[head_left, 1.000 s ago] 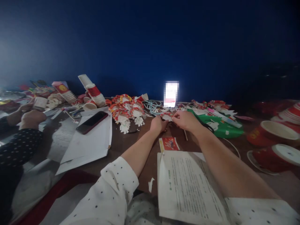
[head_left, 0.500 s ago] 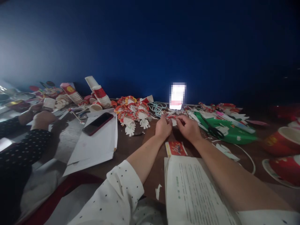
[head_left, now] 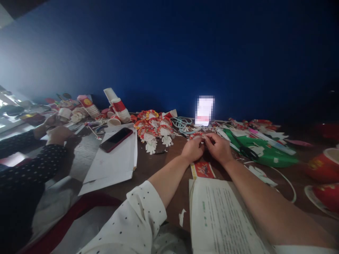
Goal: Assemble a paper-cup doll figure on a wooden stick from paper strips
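My left hand (head_left: pixel 193 149) is closed in a pinch, its fingertips nearly meeting those of my right hand (head_left: pixel 218 146). Between and just beyond them shows a small red-and-white paper piece (head_left: pixel 196 135), mostly covered by my fingers. Both hands seem to pinch it. Below my wrists lies a red card with a printed figure (head_left: pixel 203 170), and nearer me an open book (head_left: pixel 217 211). Left of my hands sits a cluster of red-and-white paper cutouts (head_left: pixel 153 127) with fringed white ends.
A phone (head_left: pixel 116 139) rests on white papers (head_left: pixel 106 173). Beyond my hands glows a screen (head_left: pixel 203 111). Black scissors (head_left: pixel 249 152) lie on a green sheet (head_left: pixel 280 159). Stacked paper cups (head_left: pixel 120 110) lean at the back. At left a co-worker's hands (head_left: pixel 59 134) handle a white cup.
My hands have drawn closer together, and the paper piece between them is less exposed. The whole view has shifted slightly, so things appear further right.
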`<state>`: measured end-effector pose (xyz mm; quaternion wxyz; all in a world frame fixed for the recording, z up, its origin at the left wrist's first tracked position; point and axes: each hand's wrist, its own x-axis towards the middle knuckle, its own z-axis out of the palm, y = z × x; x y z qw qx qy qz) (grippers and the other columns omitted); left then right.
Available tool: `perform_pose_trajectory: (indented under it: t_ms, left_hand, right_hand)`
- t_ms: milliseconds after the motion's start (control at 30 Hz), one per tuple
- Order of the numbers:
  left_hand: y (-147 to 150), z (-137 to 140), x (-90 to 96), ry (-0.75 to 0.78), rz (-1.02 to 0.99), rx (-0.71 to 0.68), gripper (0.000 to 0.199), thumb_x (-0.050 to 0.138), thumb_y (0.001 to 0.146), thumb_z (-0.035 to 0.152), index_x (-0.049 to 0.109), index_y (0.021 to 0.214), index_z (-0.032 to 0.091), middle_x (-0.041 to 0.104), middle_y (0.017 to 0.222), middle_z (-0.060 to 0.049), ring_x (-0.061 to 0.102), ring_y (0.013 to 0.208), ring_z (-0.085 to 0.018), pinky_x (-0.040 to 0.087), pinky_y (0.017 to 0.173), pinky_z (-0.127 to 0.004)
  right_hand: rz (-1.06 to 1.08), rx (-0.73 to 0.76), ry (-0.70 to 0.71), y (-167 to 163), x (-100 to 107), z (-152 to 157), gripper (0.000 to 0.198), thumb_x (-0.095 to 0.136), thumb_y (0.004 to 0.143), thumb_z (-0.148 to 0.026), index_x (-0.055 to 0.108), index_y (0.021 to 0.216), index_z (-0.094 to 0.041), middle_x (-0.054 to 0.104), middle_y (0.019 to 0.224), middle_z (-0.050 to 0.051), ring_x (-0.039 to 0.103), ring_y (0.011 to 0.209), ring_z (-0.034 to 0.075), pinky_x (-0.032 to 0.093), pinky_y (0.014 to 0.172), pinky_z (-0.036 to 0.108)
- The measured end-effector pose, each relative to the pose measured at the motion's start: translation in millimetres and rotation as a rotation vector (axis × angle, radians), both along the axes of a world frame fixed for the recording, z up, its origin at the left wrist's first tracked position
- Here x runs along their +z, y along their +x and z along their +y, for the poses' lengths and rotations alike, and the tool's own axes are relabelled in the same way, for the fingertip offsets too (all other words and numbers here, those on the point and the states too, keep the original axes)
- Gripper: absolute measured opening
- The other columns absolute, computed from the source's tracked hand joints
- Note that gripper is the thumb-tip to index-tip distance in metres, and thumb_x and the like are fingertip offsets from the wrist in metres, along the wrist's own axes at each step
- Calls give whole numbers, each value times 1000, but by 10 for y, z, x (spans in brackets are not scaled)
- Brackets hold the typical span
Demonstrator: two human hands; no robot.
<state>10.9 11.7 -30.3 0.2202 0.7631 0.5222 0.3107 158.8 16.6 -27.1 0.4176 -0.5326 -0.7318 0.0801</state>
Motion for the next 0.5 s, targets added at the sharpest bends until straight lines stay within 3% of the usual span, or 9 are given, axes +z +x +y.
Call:
perform_pose_trajectory:
  t_ms: [500]
  left_hand:
    - [19,20,2,10,35,-7,36,50,87,21,70,117,18,76,109,-10,69,98,-23,53,91,-32]
  right_hand:
    - [10,5,0,6,-29,23,33,50,91,-41,72,99,-19,77,91,9,71,81,24,51,79,34]
